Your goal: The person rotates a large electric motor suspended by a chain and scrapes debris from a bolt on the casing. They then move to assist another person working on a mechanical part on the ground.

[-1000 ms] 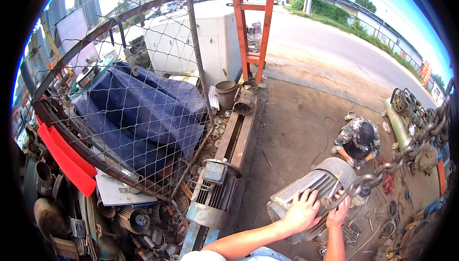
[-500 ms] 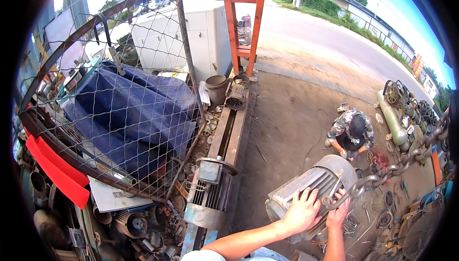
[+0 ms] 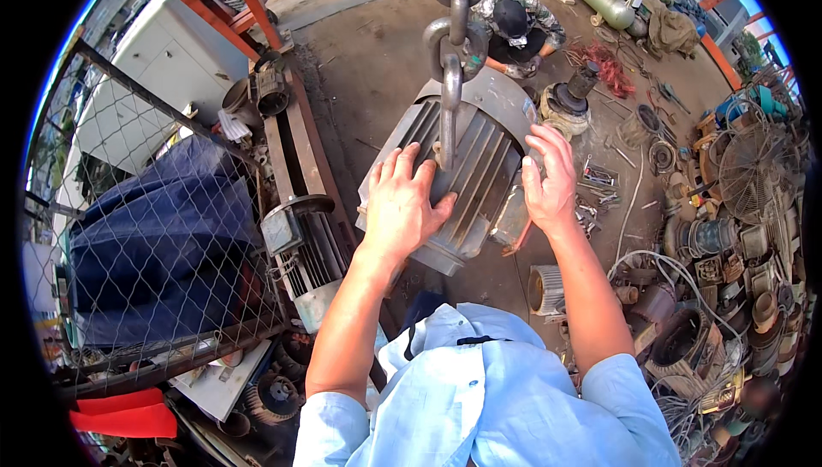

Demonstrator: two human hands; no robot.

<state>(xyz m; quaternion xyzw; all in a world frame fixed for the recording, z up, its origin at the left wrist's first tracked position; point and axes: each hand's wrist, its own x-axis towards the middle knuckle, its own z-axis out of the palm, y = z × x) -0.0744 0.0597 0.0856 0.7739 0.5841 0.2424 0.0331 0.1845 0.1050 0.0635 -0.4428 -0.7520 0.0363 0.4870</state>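
Observation:
A large grey electric motor [image 3: 467, 172] with ribbed sides hangs from a heavy steel chain [image 3: 455, 30], whose lowest link or hook meets its upper side. My left hand [image 3: 404, 202] lies on the ribs at the motor's left, fingers spread. At the right side, my right hand [image 3: 550, 172] is beside the motor's rounded end cover, fingers stretched out and thumb apart; whether it touches the casing I cannot tell. Below the right side, a terminal box [image 3: 511, 214] sticks out with a reddish wire end. The motor's underside is hidden.
A person [image 3: 516, 26] in a dark cap crouches just beyond the motor. Another motor [image 3: 304, 266] sits on a steel rail to the left, next to a wire-mesh panel [image 3: 163, 236]. Motor parts, cables and a fan guard [image 3: 749, 172] crowd the right side. Wrenches [image 3: 598, 178] lie on the ground.
My view has swung right and down, bringing the motor to the middle. My hands have moved apart: the right left the chain area for the motor's right side, the left rests on the ribs.

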